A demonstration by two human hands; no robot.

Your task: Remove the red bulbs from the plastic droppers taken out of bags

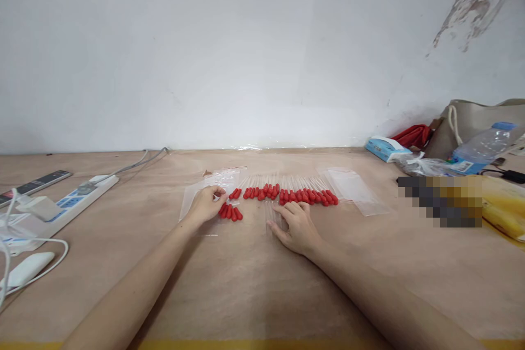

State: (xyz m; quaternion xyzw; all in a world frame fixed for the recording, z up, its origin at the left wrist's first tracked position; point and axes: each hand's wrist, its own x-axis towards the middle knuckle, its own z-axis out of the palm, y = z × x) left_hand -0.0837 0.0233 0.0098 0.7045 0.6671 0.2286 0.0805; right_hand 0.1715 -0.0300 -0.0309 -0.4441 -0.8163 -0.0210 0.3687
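My left hand point(208, 202) is closed, thumb and fingertips together beside a small group of loose red rubber bulbs point(231, 211); what it pinches, if anything, is hidden. My right hand point(298, 225) rests with thumb and forefinger apart over thin clear tubes point(268, 216) lying on the table. Behind the hands, a long row of droppers point(305, 196) lies side by side, red bulbs toward me and pale slender stems pointing to the wall. A clear plastic bag point(191, 197) lies partly under my left hand.
More clear bags point(353, 188) lie right of the row. At left are a power strip point(77, 202) with cables, a remote point(36, 186) and a white adapter point(30, 270). Tissues point(386, 149), a plastic bottle point(486, 145) and a yellow package point(502, 202) stand at right, before a wall.
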